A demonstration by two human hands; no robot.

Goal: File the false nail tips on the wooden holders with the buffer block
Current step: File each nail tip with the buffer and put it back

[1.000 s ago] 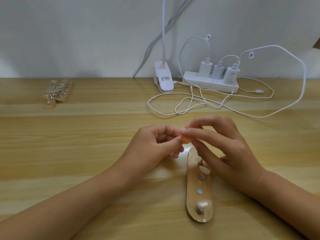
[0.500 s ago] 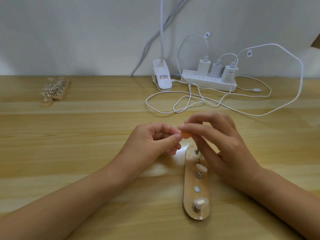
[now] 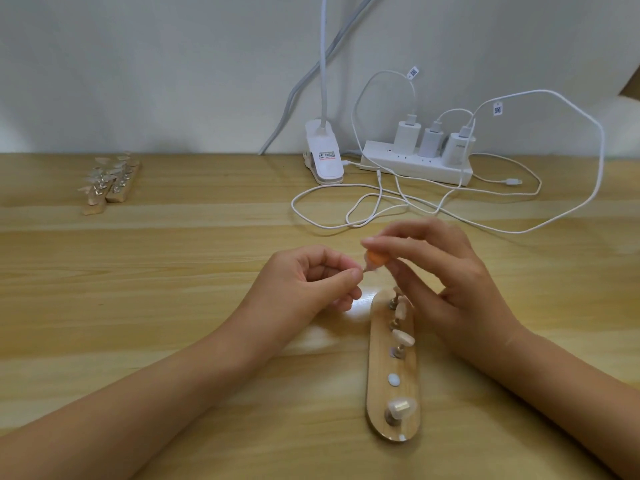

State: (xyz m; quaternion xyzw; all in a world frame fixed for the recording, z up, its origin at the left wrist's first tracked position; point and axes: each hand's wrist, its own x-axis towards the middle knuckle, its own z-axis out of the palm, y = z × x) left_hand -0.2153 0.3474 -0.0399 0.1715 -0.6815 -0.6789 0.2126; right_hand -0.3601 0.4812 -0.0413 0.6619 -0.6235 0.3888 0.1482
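Filing is being done in the air above the counter (image 3: 145, 271): a small nail tip (image 3: 468, 270) is being pinched between the curled thumb and fingers of the left hand (image 3: 304, 282), presumably so that its edge is being offered up free of the pegs. An orange buffer block (image 3: 479, 258) is being gripped by the closed fingertips of the right hand (image 3: 446, 271) and pressed against that tip, just beyond the far end of the near wooden holder (image 3: 393, 368), where other tips are being left standing on their pegs. Two more holders (image 3: 109, 183) are being kept well apart at the far left, probably as separate batches, though whether those are finished cannot be told.
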